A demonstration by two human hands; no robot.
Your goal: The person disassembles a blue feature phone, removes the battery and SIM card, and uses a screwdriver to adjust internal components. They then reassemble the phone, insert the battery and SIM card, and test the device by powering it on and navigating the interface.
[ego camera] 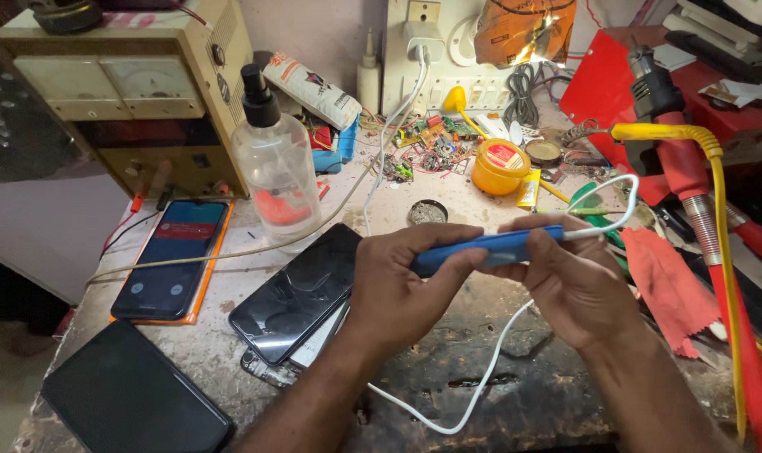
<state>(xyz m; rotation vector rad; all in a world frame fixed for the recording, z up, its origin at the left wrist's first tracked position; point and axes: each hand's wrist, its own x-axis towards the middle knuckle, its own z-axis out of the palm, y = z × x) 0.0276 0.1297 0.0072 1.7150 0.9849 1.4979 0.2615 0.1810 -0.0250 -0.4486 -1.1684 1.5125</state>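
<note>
Blue plastic, a slim tool [490, 249], lies between both hands above the bench [498, 394]. Its long axis runs nearly level, left to right, tilted slightly up at the right end, where a white cord [482, 382] leaves it, arcs over and loops down across the bench near the viewer. The left hand [398, 289] is curled shut around the tool's left end, thumb on top. The right hand [570, 285] pinches the right part, fingers closed over the handle near the cord.

Just left of the tool, two dark phones [297, 294] lie stacked, screens up. Further left, a phone in an orange case [169, 260] shows a lit screen; a black slab [129, 394] sits nearer the viewer. Right of the tool lie a red cloth [670, 289] and a red iron with a yellow cable [721, 218]. Behind the tool stand a clear spray bottle [276, 164], a yellow tub [500, 166] among loose parts, and a beige meter box [129, 92].
</note>
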